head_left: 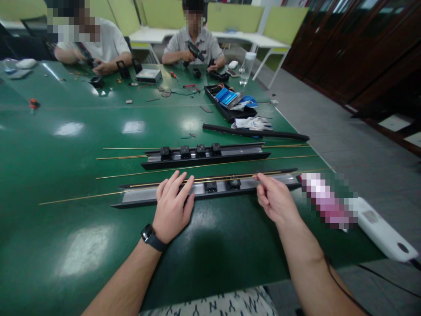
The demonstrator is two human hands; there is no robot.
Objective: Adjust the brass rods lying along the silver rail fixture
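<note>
Closest to me lies a long channel (pixel 131 196) with black edges and a grey inside, with black square blocks (pixel 234 182) in it. A thin brass-coloured rod (pixel 213 179) runs lengthwise over it, and another rod (pixel 82 197) sticks out past its left end. My left hand (pixel 173 204) rests over the channel's left half with fingers stretched out, hiding part of it. Toward the right end, the thumb and forefinger of my right hand (pixel 272 195) are pinched on the rod. Its other fingers are curled in.
Behind lies a second channel (pixel 237 154) with several black blocks, among more thin rods (pixel 131 173). Farther back are a black strip (pixel 256 131), gloves (pixel 251 123) and a black tray (pixel 226 115). A white power strip (pixel 381 230) lies at right. Two people sit opposite, one holding a power drill (pixel 195 52).
</note>
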